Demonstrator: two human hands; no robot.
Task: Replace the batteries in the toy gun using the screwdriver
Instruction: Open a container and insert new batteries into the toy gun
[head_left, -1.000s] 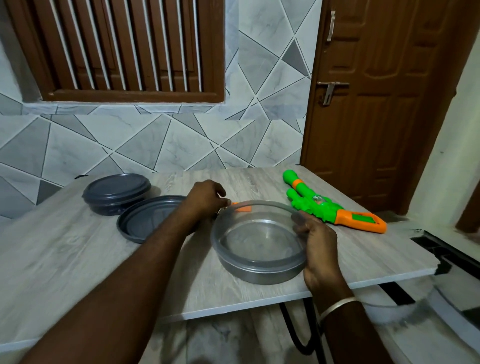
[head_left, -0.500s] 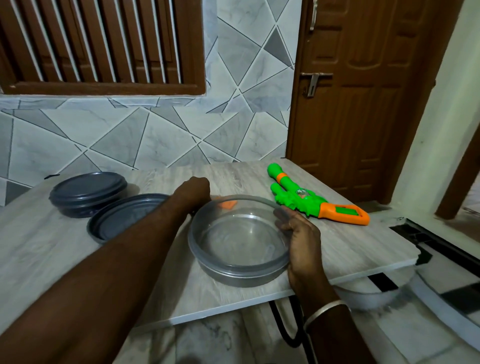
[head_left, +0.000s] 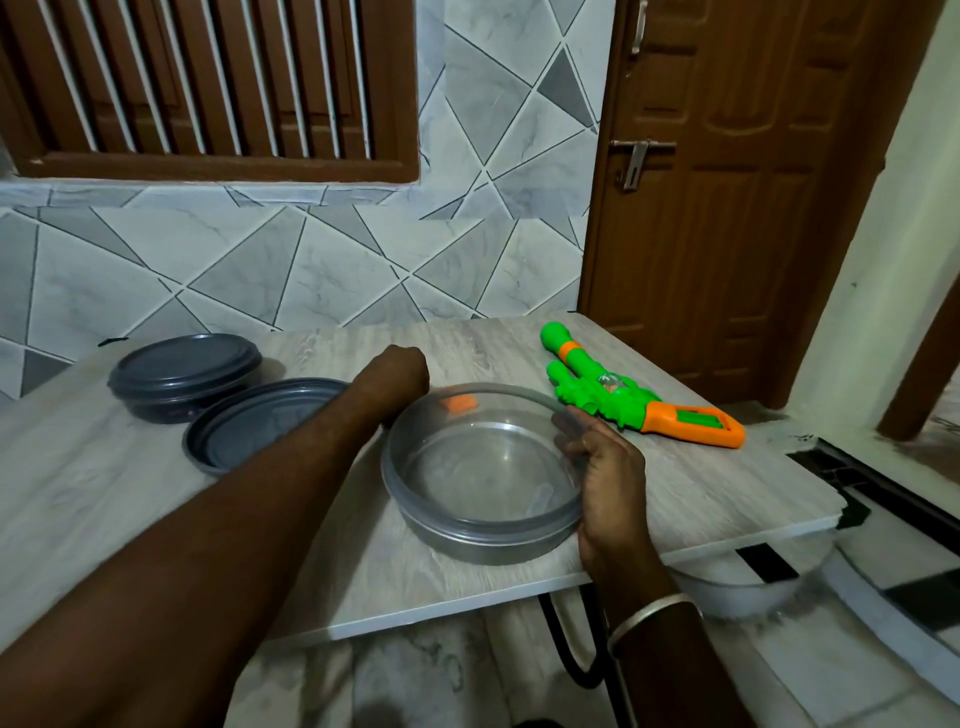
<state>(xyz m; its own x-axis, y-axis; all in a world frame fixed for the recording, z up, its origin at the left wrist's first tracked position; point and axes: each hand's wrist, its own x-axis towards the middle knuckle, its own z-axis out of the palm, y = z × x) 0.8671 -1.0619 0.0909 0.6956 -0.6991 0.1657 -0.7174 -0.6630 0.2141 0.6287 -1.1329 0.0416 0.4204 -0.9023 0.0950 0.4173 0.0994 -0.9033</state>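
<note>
Toy gun (head_left: 623, 395) lies untouched at the desk's (head_left: 727, 493) far right, so battery work has not begun. We see the right hand (head_left: 608, 467) gripping the tilted clear lid (head_left: 519, 391); the left hand (head_left: 400, 369) has dipped behind it, grip indiscernible.

Left hand (head_left: 397, 371) curled, right hand (head_left: 605, 467) gripping

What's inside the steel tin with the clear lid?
Through the clear lid the steel tin shows bare metal floor. An orange piece by the left hand shows through its far edge; inside or behind, unclear.
</note>
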